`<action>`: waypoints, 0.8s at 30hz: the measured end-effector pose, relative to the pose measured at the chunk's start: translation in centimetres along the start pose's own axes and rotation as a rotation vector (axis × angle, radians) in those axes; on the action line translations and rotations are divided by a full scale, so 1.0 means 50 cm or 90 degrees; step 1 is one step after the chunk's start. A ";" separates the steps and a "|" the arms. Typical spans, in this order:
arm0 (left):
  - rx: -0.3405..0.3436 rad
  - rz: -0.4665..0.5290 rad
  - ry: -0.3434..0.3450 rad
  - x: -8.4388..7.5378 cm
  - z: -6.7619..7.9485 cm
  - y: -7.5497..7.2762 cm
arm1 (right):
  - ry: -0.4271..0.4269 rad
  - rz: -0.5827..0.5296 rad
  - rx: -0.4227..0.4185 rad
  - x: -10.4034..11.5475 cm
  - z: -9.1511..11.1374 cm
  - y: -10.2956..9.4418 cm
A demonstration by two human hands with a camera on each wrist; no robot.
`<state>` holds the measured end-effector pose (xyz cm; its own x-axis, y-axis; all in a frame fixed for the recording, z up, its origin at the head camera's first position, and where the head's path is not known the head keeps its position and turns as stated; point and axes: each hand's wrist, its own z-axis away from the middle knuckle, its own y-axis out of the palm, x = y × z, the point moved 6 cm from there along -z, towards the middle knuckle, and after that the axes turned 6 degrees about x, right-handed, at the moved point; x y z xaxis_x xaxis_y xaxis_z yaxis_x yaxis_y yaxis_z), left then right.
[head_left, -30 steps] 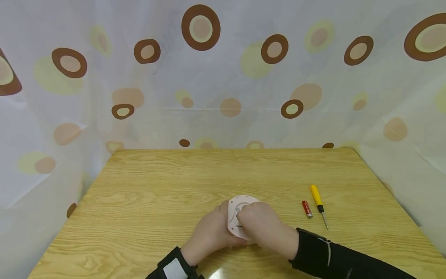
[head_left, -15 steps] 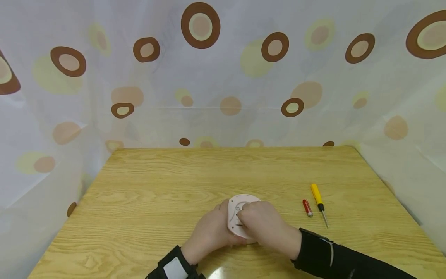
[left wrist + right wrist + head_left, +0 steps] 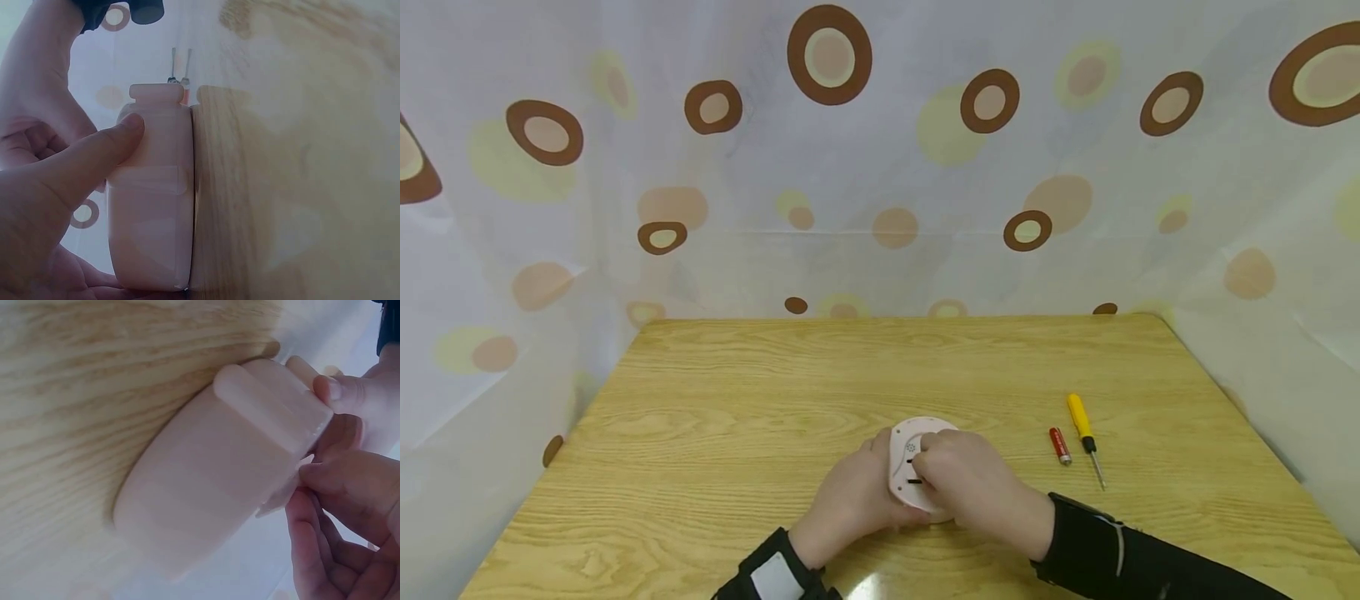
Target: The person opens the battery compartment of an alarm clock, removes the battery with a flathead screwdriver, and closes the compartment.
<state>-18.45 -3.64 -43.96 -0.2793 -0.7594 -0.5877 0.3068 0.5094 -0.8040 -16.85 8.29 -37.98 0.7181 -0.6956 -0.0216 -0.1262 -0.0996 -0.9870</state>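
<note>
A pale pink rounded device (image 3: pixel 908 447), perhaps a small clock, lies on the table with a face bearing speaker holes and dark slots turned up. My left hand (image 3: pixel 857 492) grips its left side; in the left wrist view the thumb (image 3: pixel 128 128) presses its side wall. My right hand (image 3: pixel 966 479) is over the right part of that face. In the right wrist view its thumb and forefinger pinch a thin pale pink cover (image 3: pixel 282 495), tilted up at the device's face. My right hand hides part of the device in the head view.
Right of the hands, a red battery (image 3: pixel 1060 447) lies beside a screwdriver (image 3: pixel 1083 429) with a yellow handle. Both are on the wooden table (image 3: pixel 737 400). A patterned white sheet (image 3: pixel 880 167) stands behind and along the sides.
My right hand has shifted slightly to the right, and the dark slots on the device's face show more plainly. My left hand keeps its grip in place.
</note>
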 end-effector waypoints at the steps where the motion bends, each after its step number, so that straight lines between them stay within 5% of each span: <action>1: -0.001 0.000 0.001 0.000 0.001 0.000 | -0.002 -0.001 0.001 0.001 0.001 0.000; 24: -0.009 -0.003 0.018 -0.002 -0.002 -0.001 | -0.041 0.004 -0.013 -0.004 0.012 0.020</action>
<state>-18.53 -3.53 -43.88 -0.3070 -0.7497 -0.5862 0.2921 0.5120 -0.8078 -16.73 8.75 -39.08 0.7601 -0.6486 -0.0386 -0.1438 -0.1100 -0.9835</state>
